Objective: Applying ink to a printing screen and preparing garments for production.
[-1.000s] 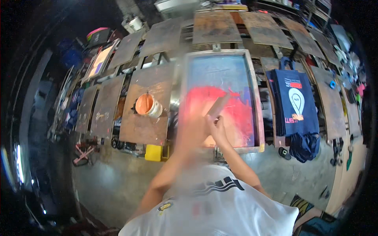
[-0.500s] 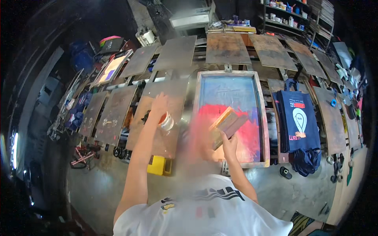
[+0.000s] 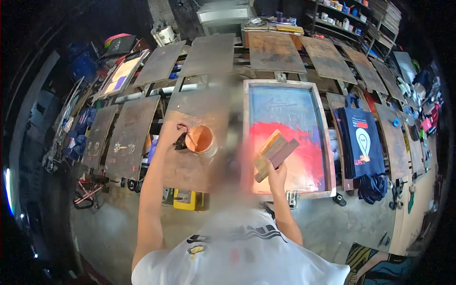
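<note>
My right hand (image 3: 277,176) is closed around a wooden squeegee (image 3: 276,156) with orange ink along its upper edge. It holds it tilted over a wood-framed printing screen (image 3: 327,156), whose mesh is smeared with red, pink and pale orange ink. My left hand (image 3: 175,133) is at the left side of a white tub (image 3: 207,151) of orange ink, its fingers curled at the top of a thin stick (image 3: 191,136) that reaches into the tub. A dark crumpled thing (image 3: 180,142) lies beside the tub, on a brown board (image 3: 185,175).
Several flat boards (image 3: 130,135) stand in two rows around the screen. Navy printed bags (image 3: 349,147) lie on a board to the right. Beneath the left board is a yellow box (image 3: 184,199). Shelves with bottles (image 3: 339,21) stand at the back right.
My left hand has come back from beyond the tub to its side and now grips the stick. The tub has tipped more upright, its orange inside showing. The squeegee stays over the screen.
</note>
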A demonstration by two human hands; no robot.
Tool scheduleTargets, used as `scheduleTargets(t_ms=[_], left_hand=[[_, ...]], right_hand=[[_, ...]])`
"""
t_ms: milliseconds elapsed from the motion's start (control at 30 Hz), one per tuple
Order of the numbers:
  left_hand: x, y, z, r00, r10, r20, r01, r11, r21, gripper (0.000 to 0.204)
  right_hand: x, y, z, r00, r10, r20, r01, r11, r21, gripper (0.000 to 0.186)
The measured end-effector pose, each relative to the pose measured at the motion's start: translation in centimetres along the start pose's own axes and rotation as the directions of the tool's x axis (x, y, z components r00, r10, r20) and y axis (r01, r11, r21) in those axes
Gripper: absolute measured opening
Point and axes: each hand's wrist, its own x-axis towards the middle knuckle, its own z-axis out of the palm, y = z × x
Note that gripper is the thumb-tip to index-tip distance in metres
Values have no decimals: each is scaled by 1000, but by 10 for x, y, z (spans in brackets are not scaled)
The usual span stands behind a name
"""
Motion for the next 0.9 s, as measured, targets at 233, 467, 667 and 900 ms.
scheduleTargets(t_ms=[233,467,667,900], left_hand=[[-6,-16,-4,990,143,-19,-143,990,-9,11],[-16,-21,18,948,186,-259,-178,983,53,10],[-20,-27,19,859,442,-259,-381,889,253,14],[-28,-13,21,919,288,-269,-291,956,28,13]], right_hand=[[4,-5,22,999,-12,-39,10,999,-46,30],[-20,-10,28,982,-38,-186,24,997,-78,29],[-34,-2,20,973,-8,-232,-29,987,-157,29],[-30,-8,13,978,6,-209,-40,987,-156,28]])
